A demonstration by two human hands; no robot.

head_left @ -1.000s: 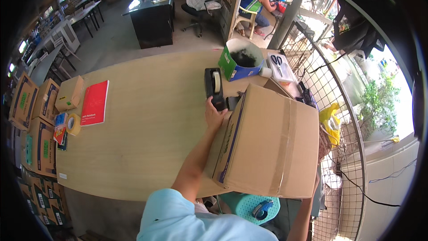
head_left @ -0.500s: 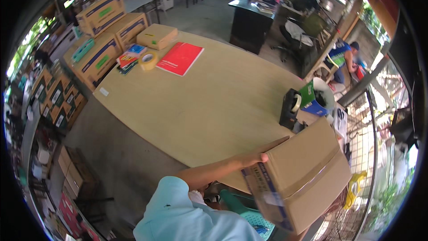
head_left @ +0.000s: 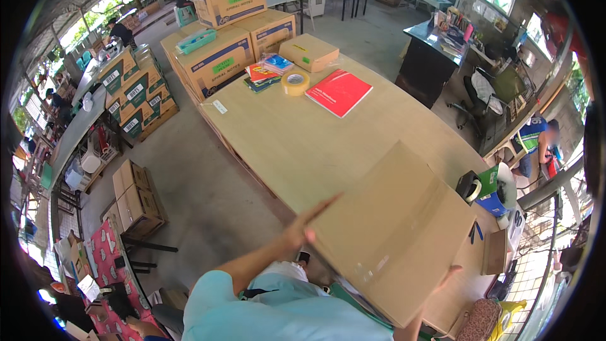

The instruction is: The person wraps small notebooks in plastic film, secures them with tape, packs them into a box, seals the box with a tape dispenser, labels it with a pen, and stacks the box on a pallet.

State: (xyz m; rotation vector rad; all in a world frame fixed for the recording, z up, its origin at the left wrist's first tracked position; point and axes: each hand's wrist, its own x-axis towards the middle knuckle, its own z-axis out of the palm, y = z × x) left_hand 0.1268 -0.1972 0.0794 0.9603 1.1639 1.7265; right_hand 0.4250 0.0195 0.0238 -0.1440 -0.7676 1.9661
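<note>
A large brown cardboard box (head_left: 391,233), its seam covered with clear tape, is held between my two hands over the near right part of the table (head_left: 284,145). At the box's left side, my left hand (head_left: 303,227) is closed on the edge, fingers partly hidden. My right hand (head_left: 447,276) grips the opposite side near the lower right corner, with much of it behind the box. Beyond the box lie a red book (head_left: 341,92), a roll of tape (head_left: 295,83) and some small colourful packs (head_left: 262,74).
Stacked cartons (head_left: 218,60) and a smaller box (head_left: 309,52) stand at the table's far left. On the right are a black tape dispenser (head_left: 468,184), a blue-green container (head_left: 495,194) and a blue-handled tool (head_left: 477,232). A person (head_left: 536,139) sits beyond.
The box has moved left and farther over the table, its taped face now turned more upward. Both hands have travelled with it. My view has swung left.
</note>
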